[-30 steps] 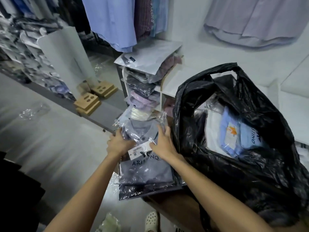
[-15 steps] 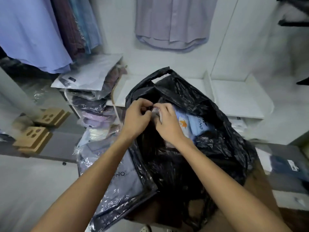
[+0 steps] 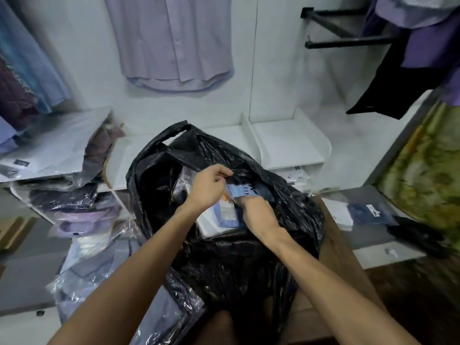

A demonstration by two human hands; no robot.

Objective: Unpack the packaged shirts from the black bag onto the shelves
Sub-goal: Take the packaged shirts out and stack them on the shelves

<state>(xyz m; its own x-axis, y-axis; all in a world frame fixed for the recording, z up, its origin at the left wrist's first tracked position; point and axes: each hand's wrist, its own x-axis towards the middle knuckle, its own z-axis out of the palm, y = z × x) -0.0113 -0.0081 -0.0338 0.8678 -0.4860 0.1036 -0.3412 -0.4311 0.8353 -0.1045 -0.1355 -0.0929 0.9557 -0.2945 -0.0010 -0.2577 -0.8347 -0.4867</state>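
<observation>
A: Two hands are inside the mouth of the crinkled black plastic bag (image 3: pixel 231 257), which stands on a brown wooden surface (image 3: pixel 343 257) before the white shelves (image 3: pixel 293 145).

B: Grip state?

A: Left hand (image 3: pixel 207 190) has its fingers curled, pinching the bag's upper edge. Right hand (image 3: pixel 256 211) reaches down beside a light-blue packaged shirt in clear film (image 3: pixel 236 195); its fingertips are hidden, so its hold cannot be told.

B: Surroundings?

A: A clear-wrapped grey-blue packaged shirt (image 3: pixel 159 310) lies touching the bag's left side. Further left, a stack of wrapped purple shirts (image 3: pixel 82 210) fills a shelf. A pale lilac shirt (image 3: pixel 174 43) hangs on the wall above.
</observation>
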